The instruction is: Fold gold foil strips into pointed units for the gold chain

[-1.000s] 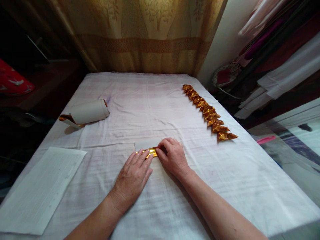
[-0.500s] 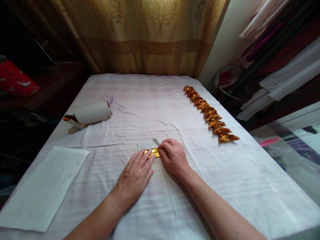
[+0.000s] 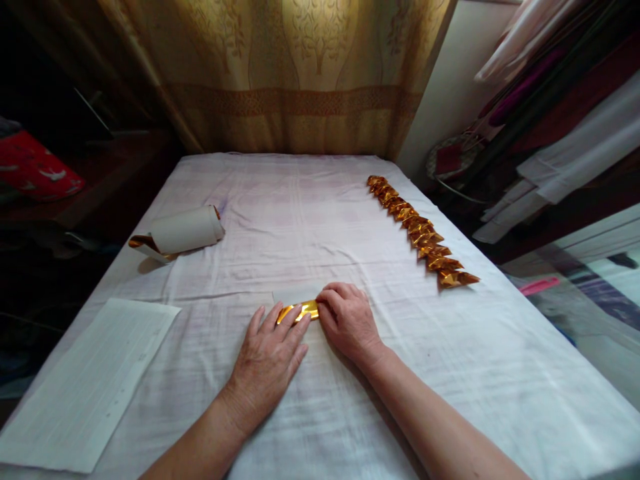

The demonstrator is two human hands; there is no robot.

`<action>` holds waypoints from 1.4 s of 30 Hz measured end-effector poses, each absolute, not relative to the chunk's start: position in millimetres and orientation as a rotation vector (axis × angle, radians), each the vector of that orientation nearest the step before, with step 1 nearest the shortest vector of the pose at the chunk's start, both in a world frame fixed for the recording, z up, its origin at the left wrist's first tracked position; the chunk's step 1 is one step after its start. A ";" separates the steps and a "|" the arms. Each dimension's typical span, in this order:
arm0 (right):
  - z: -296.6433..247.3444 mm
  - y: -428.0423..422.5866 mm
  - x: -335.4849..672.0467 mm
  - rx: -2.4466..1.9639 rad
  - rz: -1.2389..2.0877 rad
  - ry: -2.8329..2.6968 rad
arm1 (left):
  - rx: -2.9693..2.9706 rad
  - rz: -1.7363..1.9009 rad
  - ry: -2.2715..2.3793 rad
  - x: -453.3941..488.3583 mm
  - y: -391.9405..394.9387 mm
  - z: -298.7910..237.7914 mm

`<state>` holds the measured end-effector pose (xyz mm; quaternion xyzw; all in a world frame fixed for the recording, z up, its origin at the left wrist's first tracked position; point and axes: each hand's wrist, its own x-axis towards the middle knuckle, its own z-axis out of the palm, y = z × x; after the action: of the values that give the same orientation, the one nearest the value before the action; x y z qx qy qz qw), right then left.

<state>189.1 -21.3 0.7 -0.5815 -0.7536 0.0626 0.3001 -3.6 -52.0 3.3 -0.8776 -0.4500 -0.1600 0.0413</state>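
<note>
A small sheet of gold foil paper lies on the white cloth in front of me, its near part folded over so the gold side faces up. Its pale back shows beyond the fold. My left hand rests flat on the folded strip, fingers spread and pressing it down. At the strip's right end, my right hand pinches the fold between thumb and curled fingers. That end of the paper is hidden under the right hand.
A row of folded gold foil pieces runs along the table's right side. At the left lie a roll of foil paper, white side out, and a white printed sheet. Curtains hang behind the table; clothes hang at right.
The fingers of my left hand have spread apart, showing more of the gold strip. My right hand still pinches its right end. The whole view has shifted slightly.
</note>
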 end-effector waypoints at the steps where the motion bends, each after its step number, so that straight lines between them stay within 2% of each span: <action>1: 0.8 -21.3 188.8 -1.548 0.162 -2.004 | -2.683 -0.488 -1.381 -3.3 -52.1 3.5; 20: -0.6 -24.9 189.0 -1.578 0.195 -2.000 | -2.692 -0.458 -1.396 -1.2 -48.8 8.4; 42: -7.1 -29.4 203.9 -1.605 0.186 -2.060 | -2.759 -0.213 -1.328 -11.8 -48.6 16.4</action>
<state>203.9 -29.4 -7.1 -0.5923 -0.7600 0.0687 0.2587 -11.8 -48.6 16.4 -0.8982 -0.4325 -0.0694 0.0359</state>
